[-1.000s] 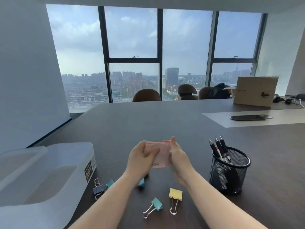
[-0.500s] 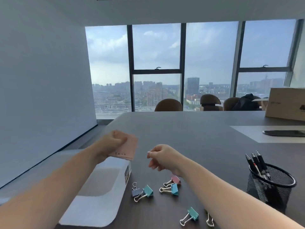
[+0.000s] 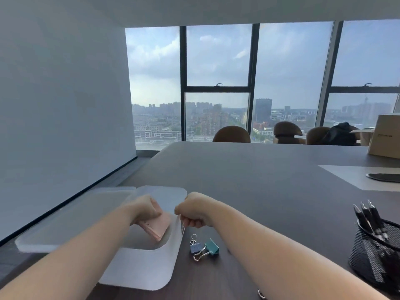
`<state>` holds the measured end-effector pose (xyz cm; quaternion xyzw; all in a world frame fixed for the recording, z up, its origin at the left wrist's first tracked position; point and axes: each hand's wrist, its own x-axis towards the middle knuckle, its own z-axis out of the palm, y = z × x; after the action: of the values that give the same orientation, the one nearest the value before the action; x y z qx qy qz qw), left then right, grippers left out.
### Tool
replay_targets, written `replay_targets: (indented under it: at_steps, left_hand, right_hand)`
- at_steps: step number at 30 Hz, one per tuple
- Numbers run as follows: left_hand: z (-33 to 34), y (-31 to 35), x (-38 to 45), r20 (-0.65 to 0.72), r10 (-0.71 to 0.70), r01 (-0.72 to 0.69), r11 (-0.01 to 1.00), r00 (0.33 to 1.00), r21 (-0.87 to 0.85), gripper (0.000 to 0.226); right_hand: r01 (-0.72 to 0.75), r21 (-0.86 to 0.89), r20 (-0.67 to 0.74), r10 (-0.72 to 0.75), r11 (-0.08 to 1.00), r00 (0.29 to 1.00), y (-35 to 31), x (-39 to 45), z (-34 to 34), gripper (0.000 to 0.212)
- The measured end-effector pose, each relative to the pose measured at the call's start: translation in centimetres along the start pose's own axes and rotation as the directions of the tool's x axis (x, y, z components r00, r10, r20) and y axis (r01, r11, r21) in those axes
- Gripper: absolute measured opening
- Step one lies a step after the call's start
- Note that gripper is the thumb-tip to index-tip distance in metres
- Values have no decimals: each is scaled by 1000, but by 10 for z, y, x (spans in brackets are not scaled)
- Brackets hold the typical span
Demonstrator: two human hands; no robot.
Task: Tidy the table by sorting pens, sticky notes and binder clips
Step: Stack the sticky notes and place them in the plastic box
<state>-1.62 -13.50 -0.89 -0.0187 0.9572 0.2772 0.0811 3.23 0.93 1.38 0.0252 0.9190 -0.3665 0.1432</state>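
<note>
Over the open translucent storage box point(image 3: 138, 269) at the left of the desk point(image 3: 249, 180), the left hand point(image 3: 144, 210) is closed around a pink sticky-note pad point(image 3: 157, 227), held tilted with one corner pointing down into the box cavity, not yet released. The right hand point(image 3: 193, 212) is curled into a loose fist at the box's near right rim; whether it pinches the rim or holds anything cannot be told. Just beside the box on the desk lie a blue-grey binder clip point(image 3: 195, 247) and a teal binder clip point(image 3: 212, 247), touching each other, with a further clip's wire handle point(image 3: 260, 294) at the lower edge of the view. Pens point(image 3: 368, 215) stand in a black mesh pen cup point(image 3: 376, 258) at the right. The pad is judged light and fairly stiff as a block, though its free edge may fan open; a grip across the two faces, near the glued edge, should keep the sheets together. The clips are judged small, hard and springy, best lifted by the coloured body or the wire handles.
</note>
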Motion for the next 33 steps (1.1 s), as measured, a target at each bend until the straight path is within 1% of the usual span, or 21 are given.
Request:
replay_targets:
  at_steps: [2,3,4,5,7,8,9,11,12,14,16,23,26,33]
  left_hand:
    - [3,-2,3,-36,-9,17,970,999,243,53]
    - [4,-5,5,-64,-7,25,955,998,296,68]
    - [5,-7,7,-81,8,21,937,997,347,79]
    - [5,-9,9,-97,41,1,919,994,395,83]
    - [6,-8,11,-139,151,-63,867,979,495,80]
    - [8,-6,12,-154,212,-101,842,965,530,72]
    - [10,-3,11,-158,254,-137,840,954,525,60]
    - [15,1,9,-90,286,-209,849,954,484,32]
    - [17,2,6,-28,283,-234,842,959,487,26]
    - [19,2,3,47,270,-255,821,962,510,23]
    - [21,0,3,70,267,-264,818,961,512,19]
    - [21,-11,13,60,252,-248,837,966,488,18]
    - [19,-8,10,62,268,-262,824,961,502,21]
    - [20,-7,10,139,251,-286,807,958,517,22]
  right_hand:
    - [-4,-1,13,4,1000,1000,1,2,-1,29]
    - [-3,-3,20,3,1000,1000,2,2,0,29]
    - [2,-9,21,-1,1000,1000,3,3,0,29]
    - [9,-17,16,-9,1000,1000,3,3,0,29]
    - [26,-41,5,-26,999,1000,2,2,1,31]
    - [34,-56,2,-34,998,999,2,1,1,31]
    - [40,-70,1,-40,997,999,2,0,2,32]
    - [51,-84,-3,-51,995,999,2,1,2,31]
    - [57,-88,-7,-58,995,998,2,1,2,30]
    - [69,-90,-11,-70,994,997,3,3,2,30]
    - [74,-83,-7,-75,994,997,4,5,3,30]
    - [64,-44,4,-64,997,998,8,7,2,28]
    - [61,-46,13,-60,997,998,8,6,2,30]
    - [63,-47,44,-61,997,997,7,1,2,34]
